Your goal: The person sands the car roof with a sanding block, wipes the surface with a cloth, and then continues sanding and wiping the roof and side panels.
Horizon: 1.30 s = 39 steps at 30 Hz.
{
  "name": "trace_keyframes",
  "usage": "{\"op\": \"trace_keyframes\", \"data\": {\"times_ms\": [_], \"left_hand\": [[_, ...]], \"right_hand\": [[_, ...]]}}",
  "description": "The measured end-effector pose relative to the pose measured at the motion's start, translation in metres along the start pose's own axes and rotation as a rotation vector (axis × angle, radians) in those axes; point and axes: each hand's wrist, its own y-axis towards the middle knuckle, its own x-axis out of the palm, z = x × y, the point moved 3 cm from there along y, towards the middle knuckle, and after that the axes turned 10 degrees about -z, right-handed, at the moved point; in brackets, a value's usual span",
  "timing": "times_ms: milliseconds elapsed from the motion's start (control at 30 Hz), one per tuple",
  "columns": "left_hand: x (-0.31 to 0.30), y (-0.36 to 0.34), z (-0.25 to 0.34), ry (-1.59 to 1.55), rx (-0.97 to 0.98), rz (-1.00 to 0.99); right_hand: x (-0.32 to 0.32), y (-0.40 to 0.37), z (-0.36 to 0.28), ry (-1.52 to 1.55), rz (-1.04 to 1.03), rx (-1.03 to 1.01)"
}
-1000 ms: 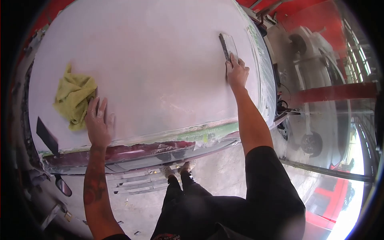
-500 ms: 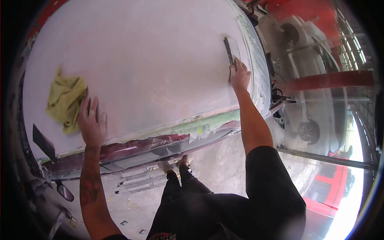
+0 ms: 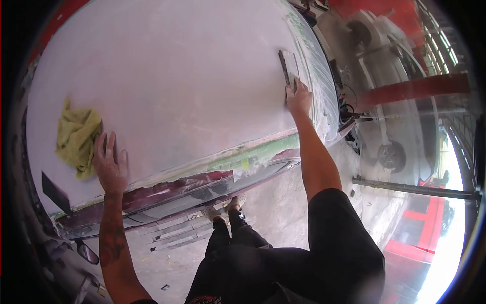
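A whitish-pink, dusty car roof (image 3: 177, 91) spreads out in front of me. Near its right edge my right hand (image 3: 299, 99) grips a long, flat sanding block (image 3: 290, 67), fingers wrapped round its near end, the block lying along the roof. My left hand (image 3: 110, 167) rests on the roof at the left with its fingers stretched out. Right beside those fingers lies a crumpled yellow-green cloth (image 3: 78, 134). Green and dark red patches (image 3: 177, 183) show along the roof's near edge.
Clear plastic film and green tape (image 3: 319, 76) line the right side of the roof. A side mirror (image 3: 87, 252) juts out at lower left. Another car (image 3: 392, 126) stands to the right, past a red post (image 3: 415, 88). Concrete floor (image 3: 283, 218) lies under my feet.
The view has tilted slightly. My right hand and the sanding block have shifted a little toward the near edge. My left hand stays beside the cloth.
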Motion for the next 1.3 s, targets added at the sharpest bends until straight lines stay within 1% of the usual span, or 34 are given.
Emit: {"op": "trace_keyframes", "data": {"times_ms": [67,100,133,200,267,333,367,433,467,500,533,600,667,733,767,833,867,933,967,1033,1067,1100,1200,1267,1300], "left_hand": [[0.002,-0.001,-0.002,0.003,0.003,-0.005],[0.003,0.000,-0.002,0.007,0.005,-0.007],[0.003,0.002,-0.001,0.012,0.015,-0.005],[0.002,0.000,-0.001,0.020,0.020,-0.010],[0.001,0.001,-0.001,0.033,0.015,-0.013],[0.000,0.000,0.000,0.042,0.003,-0.014],[0.000,0.000,0.001,0.033,0.001,-0.019],[-0.001,0.001,0.000,0.025,-0.003,-0.021],[0.001,-0.001,-0.001,0.010,-0.009,-0.025],[0.002,-0.001,-0.001,-0.005,-0.023,-0.020],[0.000,-0.001,0.000,-0.003,-0.029,-0.015],[0.000,0.000,0.003,0.039,-0.035,-0.053],[-0.001,0.000,0.004,0.040,-0.026,-0.056],[-0.002,0.001,0.004,0.045,-0.028,-0.048],[-0.002,0.001,0.005,0.037,-0.025,-0.058],[-0.002,0.001,0.005,0.036,-0.026,-0.063],[-0.002,0.000,0.004,0.019,-0.032,-0.059],[0.000,0.000,0.003,0.002,-0.028,-0.052],[0.002,-0.001,0.000,0.021,-0.048,-0.058],[0.002,-0.001,0.000,0.037,-0.069,-0.063],[-0.001,0.000,0.003,0.017,-0.046,-0.063],[-0.002,0.002,0.004,-0.002,-0.022,-0.062],[0.000,0.001,0.004,0.020,-0.058,-0.077],[0.000,0.001,0.004,0.032,-0.061,-0.070],[0.000,0.000,0.004,0.038,-0.062,-0.077]], "right_hand": [[0.004,-0.055,-0.041,0.052,0.027,-0.163],[-0.002,-0.085,-0.065,0.114,-0.016,-0.233],[-0.008,-0.105,-0.075,0.103,-0.038,-0.366],[-0.015,-0.096,-0.063,0.094,-0.086,-0.414],[-0.008,-0.052,-0.025,-0.006,0.015,-0.336],[0.003,0.013,0.026,-0.073,-0.006,-0.104],[0.004,0.024,0.024,-0.071,-0.007,-0.104],[-0.005,0.040,0.017,-0.103,-0.132,0.141],[-0.003,0.022,0.004,-0.103,-0.099,0.109],[0.006,-0.004,-0.011,-0.091,-0.049,0.024],[0.007,-0.036,-0.029,-0.059,-0.014,-0.113],[-0.005,-0.090,-0.061,-0.049,-0.054,-0.322],[-0.007,-0.077,-0.051,-0.054,-0.059,-0.389],[-0.003,-0.021,-0.029,-0.112,-0.042,-0.306],[-0.001,0.014,-0.019,-0.109,-0.042,-0.307],[0.005,0.090,0.002,-0.153,-0.149,-0.112],[0.007,0.105,0.008,-0.178,-0.205,-0.013],[0.006,0.082,-0.002,-0.179,-0.118,-0.038],[0.009,0.055,-0.003,-0.136,-0.060,-0.112],[0.004,-0.017,-0.015,-0.056,-0.048,-0.224],[0.000,-0.049,-0.021,-0.052,-0.046,-0.267],[-0.006,-0.063,-0.022,-0.063,-0.060,-0.322],[0.000,-0.007,-0.008,-0.117,-0.049,-0.323],[0.014,0.075,0.006,-0.147,0.000,-0.219],[0.015,0.114,0.007,-0.150,-0.026,-0.149]]}}
